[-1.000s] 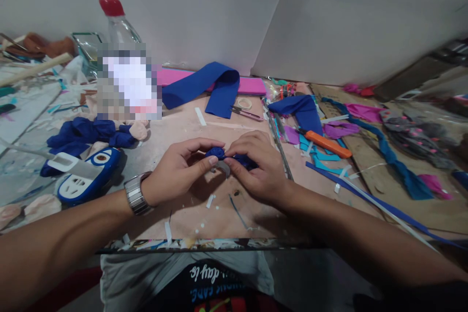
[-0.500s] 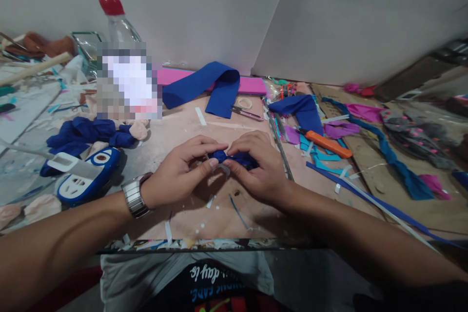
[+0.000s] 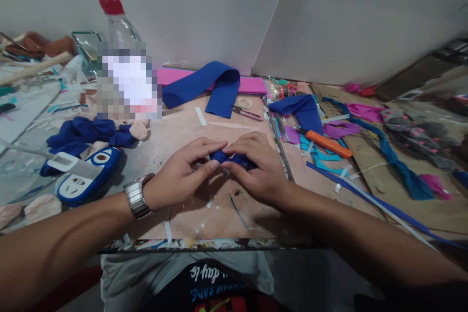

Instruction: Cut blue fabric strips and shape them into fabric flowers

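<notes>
A small bunched piece of dark blue fabric (image 3: 219, 156) is pinched between my two hands above the table's middle. My left hand (image 3: 185, 170), with a metal watch (image 3: 137, 197) on its wrist, grips the fabric's left end between thumb and fingers. My right hand (image 3: 258, 168) is closed round the right part, its thumb close to the left thumb. Part of the fabric is hidden by the fingers. Beyond the hands, a wide blue strip (image 3: 223, 85) lies folded over a flat pink piece (image 3: 252, 85), next to small scissors (image 3: 246, 113) and a tape roll (image 3: 244, 103).
At the left are blue fabric scrunchies (image 3: 87, 131), a blue-and-white power strip (image 3: 89, 175) and a red-capped bottle (image 3: 120, 29) behind a blurred screen. An orange cutter (image 3: 327, 143), turquoise scraps and a long teal strip (image 3: 391, 151) lie at the right.
The blue fabric has shifted slightly between the fingertips, and a pale bit under the thumbs shows less. My left hand and watch have moved a little to the right.
</notes>
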`<state>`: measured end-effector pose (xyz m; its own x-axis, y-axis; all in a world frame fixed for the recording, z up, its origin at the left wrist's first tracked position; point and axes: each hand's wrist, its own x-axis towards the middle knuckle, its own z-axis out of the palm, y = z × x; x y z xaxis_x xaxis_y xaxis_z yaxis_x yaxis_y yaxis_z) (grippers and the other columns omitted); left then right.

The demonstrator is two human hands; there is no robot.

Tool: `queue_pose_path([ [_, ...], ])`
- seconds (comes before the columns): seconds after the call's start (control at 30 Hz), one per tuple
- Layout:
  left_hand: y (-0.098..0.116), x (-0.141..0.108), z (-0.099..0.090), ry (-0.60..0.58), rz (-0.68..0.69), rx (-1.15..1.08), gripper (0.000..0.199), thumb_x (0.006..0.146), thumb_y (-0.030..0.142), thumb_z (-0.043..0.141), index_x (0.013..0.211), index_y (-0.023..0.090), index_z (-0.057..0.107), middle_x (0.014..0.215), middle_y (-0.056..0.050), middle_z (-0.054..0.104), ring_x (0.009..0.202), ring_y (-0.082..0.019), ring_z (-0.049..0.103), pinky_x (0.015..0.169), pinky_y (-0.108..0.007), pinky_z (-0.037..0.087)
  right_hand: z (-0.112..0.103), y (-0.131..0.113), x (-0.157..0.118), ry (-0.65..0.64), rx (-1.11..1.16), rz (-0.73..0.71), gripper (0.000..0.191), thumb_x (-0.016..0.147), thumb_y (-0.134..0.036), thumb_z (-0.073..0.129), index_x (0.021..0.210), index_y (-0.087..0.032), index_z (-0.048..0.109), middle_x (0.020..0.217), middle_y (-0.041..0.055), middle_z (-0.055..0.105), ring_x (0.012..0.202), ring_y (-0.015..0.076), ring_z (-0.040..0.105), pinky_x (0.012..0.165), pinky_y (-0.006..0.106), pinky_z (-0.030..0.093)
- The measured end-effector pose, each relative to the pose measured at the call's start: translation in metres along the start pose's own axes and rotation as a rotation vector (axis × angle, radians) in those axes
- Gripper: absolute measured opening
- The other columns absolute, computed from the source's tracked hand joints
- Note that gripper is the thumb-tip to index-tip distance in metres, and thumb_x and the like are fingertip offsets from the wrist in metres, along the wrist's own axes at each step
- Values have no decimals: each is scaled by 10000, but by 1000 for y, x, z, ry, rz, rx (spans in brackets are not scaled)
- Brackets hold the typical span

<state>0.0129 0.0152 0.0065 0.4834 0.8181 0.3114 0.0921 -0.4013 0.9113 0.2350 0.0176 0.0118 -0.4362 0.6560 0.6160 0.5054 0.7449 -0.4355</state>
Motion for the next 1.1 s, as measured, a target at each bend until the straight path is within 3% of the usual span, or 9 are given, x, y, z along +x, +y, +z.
queue_pose_path([
  [0.13,1,-1,2,96,-133,-64,356,960,316,691,1296,203,661,1278,-108,701,1084,-210,694,944,-360,565,0,0,1,4,26,9,176,926,-354,765,1043,-240,698,961,41,762,937,230,667,904,431,489],
  [0.27,3,0,1,141,-111,-32,231,924,322,739,1098,173,713,1148,-96,727,1059,-211,692,913,-345,558,0,0,1,20,25,24,172,926,-369,764,1018,-248,684,944,33,759,926,228,664,897,429,483],
  [0.57,2,0,-1,119,-132,-8,293,882,352,800,1113,181,743,1136,-88,767,1035,-213,712,885,-342,562,1,3,0,38,33,6,172,931,-377,760,992,-241,674,917,26,746,907,219,657,892,417,475],
  [0.77,1,0,-3,80,-202,-28,325,860,385,821,1111,190,753,1068,-63,786,878,-175,722,760,-297,574,3,5,-1,50,65,-11,222,909,-407,787,972,-232,667,898,32,733,891,218,655,871,413,477],
  [0.9,0,0,-3,72,-148,-59,363,875,369,815,1188,204,731,1159,-73,773,978,-182,728,824,-294,583,3,6,-1,45,76,-14,227,904,-413,794,992,-239,677,913,28,740,901,217,665,882,415,477],
  [1.1,-1,1,-3,53,-92,-48,276,921,345,765,1159,207,737,1119,-67,781,943,-174,735,784,-280,587,3,5,-1,51,78,-7,202,917,-408,779,963,-240,676,891,22,734,884,210,667,872,412,479],
])
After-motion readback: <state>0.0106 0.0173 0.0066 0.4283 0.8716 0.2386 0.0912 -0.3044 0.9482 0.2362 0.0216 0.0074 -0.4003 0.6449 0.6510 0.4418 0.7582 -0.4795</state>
